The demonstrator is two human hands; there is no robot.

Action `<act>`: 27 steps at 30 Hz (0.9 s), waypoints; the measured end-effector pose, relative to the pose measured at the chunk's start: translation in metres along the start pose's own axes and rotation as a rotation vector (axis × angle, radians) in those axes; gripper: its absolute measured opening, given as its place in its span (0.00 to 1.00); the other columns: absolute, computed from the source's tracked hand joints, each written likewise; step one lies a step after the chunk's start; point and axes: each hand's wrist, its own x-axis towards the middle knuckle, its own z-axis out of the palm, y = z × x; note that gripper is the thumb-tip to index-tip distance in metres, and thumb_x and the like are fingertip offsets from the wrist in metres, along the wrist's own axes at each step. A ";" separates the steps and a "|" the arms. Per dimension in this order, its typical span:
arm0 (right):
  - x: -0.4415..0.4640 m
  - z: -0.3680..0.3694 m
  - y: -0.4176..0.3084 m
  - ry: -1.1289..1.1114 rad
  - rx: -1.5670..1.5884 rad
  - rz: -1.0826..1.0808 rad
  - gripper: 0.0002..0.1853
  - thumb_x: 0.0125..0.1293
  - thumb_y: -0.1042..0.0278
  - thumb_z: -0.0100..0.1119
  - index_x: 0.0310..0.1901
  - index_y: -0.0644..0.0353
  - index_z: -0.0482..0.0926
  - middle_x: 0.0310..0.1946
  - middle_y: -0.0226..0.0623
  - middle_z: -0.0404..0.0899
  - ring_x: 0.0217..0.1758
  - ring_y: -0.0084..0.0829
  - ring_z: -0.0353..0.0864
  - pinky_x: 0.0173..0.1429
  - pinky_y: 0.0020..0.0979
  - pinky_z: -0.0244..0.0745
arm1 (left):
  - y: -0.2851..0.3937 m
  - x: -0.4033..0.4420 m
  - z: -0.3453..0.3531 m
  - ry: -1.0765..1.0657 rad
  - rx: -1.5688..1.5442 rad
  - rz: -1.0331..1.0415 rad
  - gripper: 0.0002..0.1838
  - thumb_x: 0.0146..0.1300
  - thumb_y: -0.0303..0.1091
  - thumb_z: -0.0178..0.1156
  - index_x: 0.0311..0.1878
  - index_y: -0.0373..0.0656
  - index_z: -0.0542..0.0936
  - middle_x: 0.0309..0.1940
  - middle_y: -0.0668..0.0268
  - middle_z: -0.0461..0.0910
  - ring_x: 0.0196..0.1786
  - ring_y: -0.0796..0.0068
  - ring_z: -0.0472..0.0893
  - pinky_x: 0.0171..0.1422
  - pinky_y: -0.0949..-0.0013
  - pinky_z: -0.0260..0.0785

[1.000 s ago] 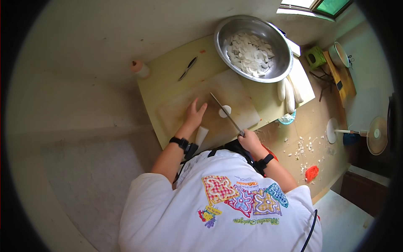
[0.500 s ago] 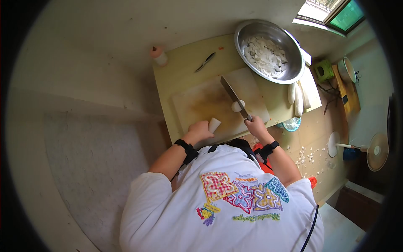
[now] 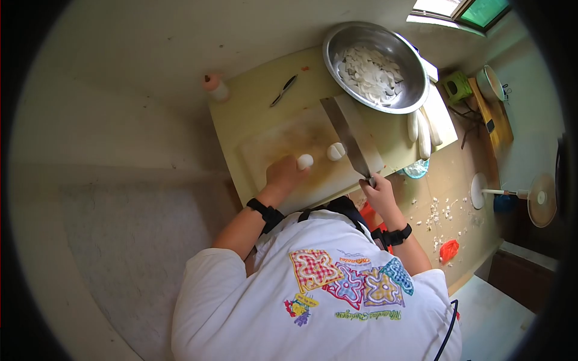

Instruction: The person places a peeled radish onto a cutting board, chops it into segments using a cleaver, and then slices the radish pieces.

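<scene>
My left hand is closed around a short length of peeled white radish, whose pale cut end faces away from my fingers. The kitchen cleaver is in my right hand, gripped by its handle, its broad blade reaching across the right part of the cutting board. Just left of the blade lie white radish slices, apart from the held piece. A large steel bowl beyond the board holds many white slices.
Several long peeled radishes lie at the table's right side. A dark-and-silver slim tool lies behind the board, and a pink-topped bottle stands at the back left corner. White scraps and a standing fan are on the right.
The cleaver has come off the radish slices and moved right, its blade showing more of its flat side. My left hand has moved forward with the radish piece, closer to the slices.
</scene>
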 end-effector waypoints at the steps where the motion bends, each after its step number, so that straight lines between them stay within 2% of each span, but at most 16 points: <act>1: -0.003 0.002 -0.002 -0.011 0.059 0.013 0.12 0.67 0.68 0.62 0.30 0.65 0.74 0.16 0.29 0.68 0.20 0.20 0.65 0.20 0.27 0.65 | 0.000 0.003 0.003 -0.003 0.001 0.000 0.24 0.55 0.57 0.67 0.38 0.42 0.80 0.29 0.59 0.83 0.35 0.56 0.83 0.39 0.55 0.74; 7: -0.001 0.011 0.034 -0.032 0.047 -0.053 0.12 0.65 0.67 0.63 0.31 0.67 0.74 0.15 0.30 0.65 0.21 0.21 0.62 0.26 0.30 0.62 | -0.002 0.006 0.026 0.070 -0.086 -0.098 0.27 0.57 0.59 0.67 0.43 0.43 0.76 0.30 0.60 0.83 0.35 0.58 0.83 0.38 0.58 0.73; 9: 0.003 0.012 0.036 -0.062 0.043 -0.044 0.12 0.65 0.67 0.63 0.31 0.67 0.74 0.15 0.31 0.65 0.21 0.21 0.61 0.27 0.30 0.61 | -0.008 0.007 0.033 0.161 -0.104 -0.098 0.29 0.56 0.59 0.67 0.46 0.43 0.75 0.30 0.61 0.83 0.35 0.59 0.83 0.38 0.59 0.73; 13: 0.004 0.007 0.024 -0.138 0.007 -0.051 0.13 0.65 0.66 0.63 0.30 0.67 0.73 0.15 0.32 0.64 0.21 0.22 0.60 0.27 0.31 0.61 | -0.015 0.003 0.040 0.149 -0.157 -0.138 0.28 0.56 0.55 0.69 0.49 0.42 0.76 0.30 0.61 0.83 0.36 0.61 0.84 0.39 0.60 0.74; 16: 0.007 0.006 0.021 -0.213 0.014 -0.037 0.14 0.65 0.66 0.63 0.29 0.67 0.72 0.15 0.34 0.64 0.22 0.23 0.59 0.27 0.32 0.61 | -0.031 0.000 0.046 0.149 -0.234 -0.167 0.26 0.55 0.50 0.70 0.50 0.43 0.78 0.30 0.61 0.83 0.36 0.62 0.84 0.40 0.60 0.75; 18: 0.009 0.008 0.019 -0.261 0.037 -0.006 0.15 0.65 0.66 0.63 0.28 0.66 0.72 0.15 0.34 0.63 0.22 0.23 0.60 0.27 0.32 0.61 | -0.041 -0.003 0.051 0.237 -0.291 -0.133 0.19 0.56 0.43 0.68 0.48 0.45 0.80 0.33 0.60 0.84 0.38 0.61 0.84 0.42 0.61 0.76; 19: 0.010 0.009 0.017 -0.272 0.005 -0.033 0.15 0.65 0.65 0.63 0.28 0.67 0.71 0.15 0.35 0.63 0.22 0.24 0.60 0.27 0.33 0.61 | -0.045 -0.006 0.052 0.240 -0.288 -0.143 0.19 0.56 0.43 0.68 0.48 0.45 0.80 0.33 0.60 0.84 0.38 0.61 0.84 0.42 0.61 0.76; 21: 0.010 0.010 0.013 -0.290 -0.031 -0.059 0.15 0.65 0.65 0.63 0.28 0.67 0.71 0.15 0.36 0.63 0.22 0.25 0.60 0.27 0.33 0.62 | -0.045 -0.010 0.048 0.398 -0.440 -0.114 0.12 0.58 0.37 0.68 0.43 0.43 0.81 0.27 0.64 0.82 0.32 0.72 0.82 0.38 0.69 0.74; 22: 0.011 0.012 0.011 -0.300 -0.046 -0.059 0.15 0.65 0.65 0.63 0.28 0.67 0.72 0.15 0.37 0.65 0.22 0.26 0.60 0.27 0.34 0.62 | -0.043 -0.012 0.043 0.404 -0.442 -0.122 0.12 0.58 0.37 0.68 0.43 0.43 0.81 0.27 0.64 0.82 0.32 0.72 0.82 0.38 0.69 0.74; 24: 0.014 0.016 0.007 -0.318 -0.062 -0.060 0.15 0.65 0.64 0.62 0.28 0.67 0.72 0.15 0.38 0.66 0.21 0.27 0.60 0.27 0.35 0.63 | -0.041 -0.017 0.024 0.301 -0.485 -0.325 0.08 0.62 0.33 0.66 0.43 0.43 0.82 0.26 0.65 0.82 0.30 0.77 0.81 0.36 0.73 0.72; 25: 0.016 0.017 0.005 -0.329 -0.108 -0.073 0.15 0.66 0.64 0.62 0.28 0.67 0.72 0.15 0.39 0.68 0.21 0.28 0.62 0.28 0.35 0.64 | -0.041 -0.021 0.017 0.300 -0.486 -0.332 0.08 0.62 0.33 0.66 0.43 0.43 0.82 0.26 0.65 0.82 0.30 0.77 0.81 0.36 0.73 0.72; 27: 0.018 0.019 -0.003 -0.333 -0.158 -0.089 0.15 0.66 0.64 0.62 0.28 0.67 0.72 0.15 0.39 0.70 0.21 0.28 0.64 0.28 0.35 0.66 | -0.041 -0.019 0.004 0.336 -0.655 -0.373 0.12 0.64 0.36 0.64 0.49 0.44 0.82 0.31 0.62 0.83 0.33 0.69 0.82 0.39 0.65 0.73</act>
